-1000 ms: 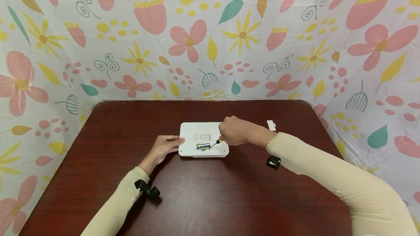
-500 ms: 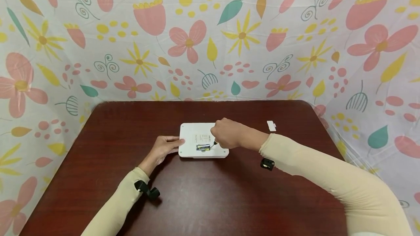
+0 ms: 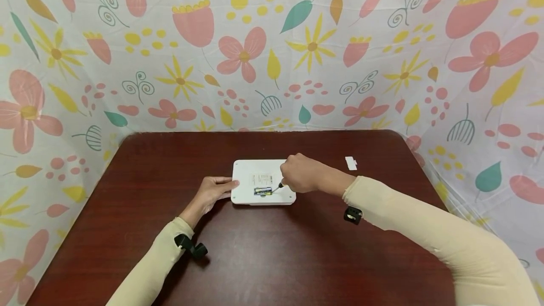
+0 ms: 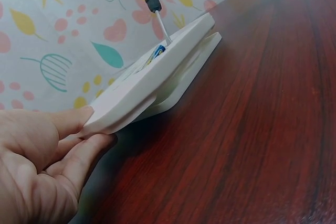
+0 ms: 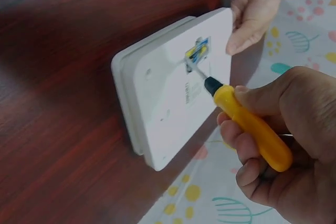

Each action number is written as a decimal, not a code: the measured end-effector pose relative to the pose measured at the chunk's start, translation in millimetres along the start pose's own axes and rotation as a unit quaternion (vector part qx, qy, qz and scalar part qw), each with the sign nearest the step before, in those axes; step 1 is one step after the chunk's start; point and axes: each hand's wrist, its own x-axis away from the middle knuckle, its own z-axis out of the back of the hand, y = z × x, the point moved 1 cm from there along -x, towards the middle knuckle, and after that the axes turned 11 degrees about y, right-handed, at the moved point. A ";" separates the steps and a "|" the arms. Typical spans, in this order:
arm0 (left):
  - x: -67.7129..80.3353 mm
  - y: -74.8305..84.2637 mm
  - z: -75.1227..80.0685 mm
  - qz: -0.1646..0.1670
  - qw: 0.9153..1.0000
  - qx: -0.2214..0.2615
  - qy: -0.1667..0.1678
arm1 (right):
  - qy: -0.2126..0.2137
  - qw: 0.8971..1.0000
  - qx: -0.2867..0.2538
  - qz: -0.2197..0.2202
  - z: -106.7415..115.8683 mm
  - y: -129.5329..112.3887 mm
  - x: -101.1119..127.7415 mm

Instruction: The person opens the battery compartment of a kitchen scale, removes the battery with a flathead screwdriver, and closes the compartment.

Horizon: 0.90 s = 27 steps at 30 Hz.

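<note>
A flat white battery-powered device (image 3: 243, 170) with rounded corners lies underside up, showing a printed label and an uncovered battery compartment. Batteries (image 3: 262, 191) with blue and yellow wrappers sit in that compartment. My left hand (image 3: 209, 193) pinches the device's left edge, thumb on top and fingers beneath, and that side looks slightly raised in the left wrist view. In my right hand (image 3: 302, 174) is a screwdriver (image 5: 254, 129) with a yellow handle and black collar, gripped between thumb and curled fingers. Its metal shaft (image 5: 198, 71) slants down to the end of a battery, the tip at the compartment's edge.
A small white battery cover (image 3: 351, 163) lies on the dark red-brown wooden table (image 3: 272, 259), right of the device. A flower-patterned cloth (image 3: 272, 60) hangs behind the table and at both sides. Each forearm wears a black strap (image 3: 190, 245).
My right hand shifts left over the device, then back to the right, changing the screwdriver's slant while its tip stays by the batteries. The left hand and device hold still.
</note>
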 end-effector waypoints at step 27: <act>-1.1 -0.2 -0.4 -0.005 1.000 0.001 -0.004 | 0.094 0.992 -0.081 -0.027 -27.8 24.1 45.3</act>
